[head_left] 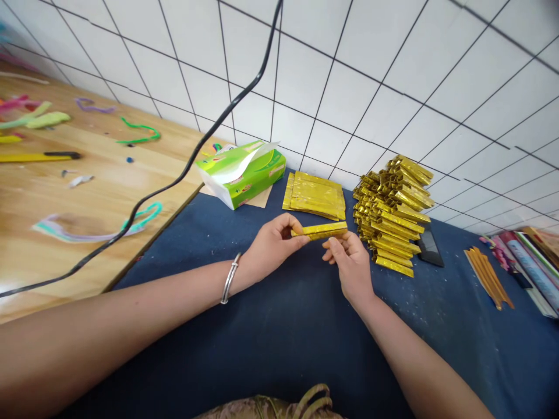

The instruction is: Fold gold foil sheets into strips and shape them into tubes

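The folded gold foil strip (321, 230) is long, narrow and shiny, creased lengthwise, and held level just above the blue cloth (279, 326), just in front of the flat stack of gold foil sheets (315, 195).

Left of the strip, the left hand (271, 244) reaches in from the lower left with a silver bangle (230, 278) on its wrist; its thumb and fingers are pinched closed on the strip's left end. At the strip's right end, the right hand (349, 262) comes up from below, palm turned down, its fingertips curled against the strip's underside and right edge, gripping it lightly.

Further left of the strip lies a green tissue pack (242, 171), with a black cable (183, 174) crossing the wooden table (65, 192). Right of the strip stands a tall pile of folded gold pieces (393, 212), and beyond it a bundle of orange sticks (487, 276).
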Action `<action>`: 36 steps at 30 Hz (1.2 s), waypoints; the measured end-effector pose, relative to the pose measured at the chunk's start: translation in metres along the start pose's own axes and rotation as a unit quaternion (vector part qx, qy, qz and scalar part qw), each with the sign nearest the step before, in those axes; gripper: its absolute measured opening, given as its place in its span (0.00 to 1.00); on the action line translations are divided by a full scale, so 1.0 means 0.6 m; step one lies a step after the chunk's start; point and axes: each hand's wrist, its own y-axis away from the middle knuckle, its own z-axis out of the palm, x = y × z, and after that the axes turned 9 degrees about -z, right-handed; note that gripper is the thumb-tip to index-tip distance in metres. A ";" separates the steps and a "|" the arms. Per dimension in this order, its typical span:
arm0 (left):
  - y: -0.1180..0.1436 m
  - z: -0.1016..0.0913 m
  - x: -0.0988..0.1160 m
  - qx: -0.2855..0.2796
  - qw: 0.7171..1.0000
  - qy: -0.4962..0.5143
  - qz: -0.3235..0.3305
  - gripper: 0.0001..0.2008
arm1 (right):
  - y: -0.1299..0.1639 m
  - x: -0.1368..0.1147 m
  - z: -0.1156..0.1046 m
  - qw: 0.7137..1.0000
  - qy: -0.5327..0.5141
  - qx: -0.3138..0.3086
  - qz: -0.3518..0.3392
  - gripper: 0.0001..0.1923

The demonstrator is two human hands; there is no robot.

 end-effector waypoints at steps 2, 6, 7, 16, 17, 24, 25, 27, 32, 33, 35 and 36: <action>0.006 0.004 0.000 -0.050 0.997 -0.053 -0.003 0.09 | 0.001 -0.005 0.001 1.000 0.003 -0.005 -0.006 0.12; 0.016 0.009 0.000 -0.115 0.984 -0.135 0.000 0.08 | 0.000 -0.012 0.001 1.000 -0.012 -0.021 -0.008 0.12; 0.017 0.009 0.001 -0.120 0.981 -0.153 0.004 0.07 | 0.000 -0.014 0.001 0.999 -0.015 -0.028 -0.007 0.12; 0.026 0.014 0.009 -0.114 0.973 -0.201 0.013 0.06 | 0.009 -0.022 0.007 0.998 0.025 -0.050 -0.027 0.15; 0.026 0.014 0.009 -0.110 0.973 -0.204 0.012 0.06 | 0.009 -0.021 0.008 0.998 0.027 -0.050 -0.029 0.16; 0.026 0.014 0.007 -0.095 0.971 -0.218 0.017 0.05 | 0.006 -0.017 0.009 0.997 0.054 -0.031 -0.038 0.22; 0.026 0.014 0.008 -0.097 0.971 -0.216 0.014 0.05 | 0.007 -0.016 0.009 0.997 0.069 -0.018 -0.040 0.25; 0.026 0.014 0.010 -0.093 0.973 -0.211 0.008 0.05 | 0.008 -0.014 0.010 0.991 0.118 -0.002 -0.055 0.30; 0.028 0.015 0.011 -0.085 0.976 -0.198 0.010 0.04 | 0.012 -0.014 0.011 0.965 0.236 -0.024 -0.107 0.38; 0.028 0.015 0.011 -0.086 0.977 -0.195 0.010 0.04 | 0.013 -0.014 0.010 0.962 0.248 -0.027 -0.110 0.38; 0.028 0.015 0.011 -0.093 0.978 -0.187 0.009 0.04 | 0.014 -0.014 0.009 0.959 0.259 -0.031 -0.114 0.36; 0.028 0.015 0.011 -0.097 0.978 -0.184 0.008 0.04 | 0.014 -0.013 0.008 0.958 0.260 -0.032 -0.117 0.35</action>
